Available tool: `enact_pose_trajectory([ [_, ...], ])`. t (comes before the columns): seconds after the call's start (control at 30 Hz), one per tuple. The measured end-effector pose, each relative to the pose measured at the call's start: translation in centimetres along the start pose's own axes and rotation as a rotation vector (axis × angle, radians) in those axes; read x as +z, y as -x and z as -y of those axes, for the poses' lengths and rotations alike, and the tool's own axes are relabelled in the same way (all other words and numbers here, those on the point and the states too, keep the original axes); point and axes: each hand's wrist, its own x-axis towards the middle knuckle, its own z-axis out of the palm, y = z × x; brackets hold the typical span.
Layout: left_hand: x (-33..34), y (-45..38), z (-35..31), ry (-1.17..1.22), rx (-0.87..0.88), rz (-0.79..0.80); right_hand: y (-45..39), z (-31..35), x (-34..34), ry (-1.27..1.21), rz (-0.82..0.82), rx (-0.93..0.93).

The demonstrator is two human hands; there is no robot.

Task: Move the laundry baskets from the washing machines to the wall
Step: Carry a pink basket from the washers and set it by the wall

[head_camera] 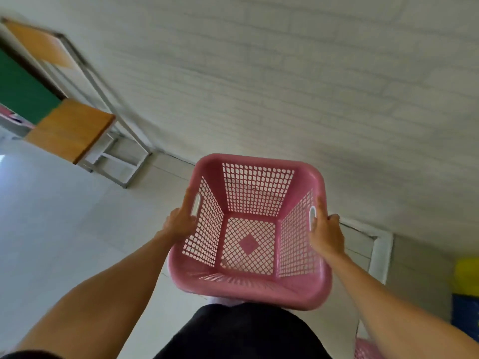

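Note:
A pink plastic laundry basket (259, 161) with lattice walls and nothing inside is held in the air in front of me, above the pale floor. My left hand (181, 221) grips its left handle slot and my right hand (325, 234) grips its right handle slot. The white brick wall (285, 73) rises just beyond the basket's far rim. A second pink basket (365, 349) shows only as a corner at the bottom edge, right of my body.
A wooden-topped table on a grey metal frame (75, 128) stands against the wall at the left. A white frame (381, 252) leans low on the wall at the right, with a yellow and blue object (466, 294) at the right edge.

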Motion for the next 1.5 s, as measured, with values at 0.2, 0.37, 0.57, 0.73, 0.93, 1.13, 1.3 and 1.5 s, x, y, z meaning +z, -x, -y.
enact_pose_trajectory([
  [0.2, -3.0, 0.2, 6.3, 0.164, -0.098, -0.098, -2.1, 7.8, 2.4, 0.032, 0.065, -0.136],
  [0.37, -5.9, -2.5, 12.4, 0.184, -0.161, -0.080, -4.2, 15.0, 5.4, 0.059, 0.088, -0.176],
  [0.57, -10.7, -7.7, 19.6, 0.194, -0.260, -0.019, -6.4, 23.9, 9.9, 0.083, 0.136, -0.141],
  [0.73, -14.2, -13.7, 22.6, 0.317, -0.450, -0.043, -7.4, 29.0, 12.9, 0.041, 0.137, -0.093],
  [0.93, -15.8, -22.8, 24.2, 0.369, -0.547, -0.085, -10.1, 32.0, 17.5, -0.031, 0.184, 0.011],
  [1.13, -12.5, -31.6, 27.5, 0.349, -0.528, -0.020, -14.0, 31.6, 24.5, -0.059, 0.271, 0.068],
  [1.3, -9.1, -37.1, 29.2, 0.414, -0.516, -0.082, -16.5, 30.9, 30.3, -0.056, 0.283, 0.112],
  [1.5, -5.9, -42.1, 29.9, 0.478, -0.483, -0.097, -19.0, 29.0, 34.3, -0.081, 0.255, 0.118],
])
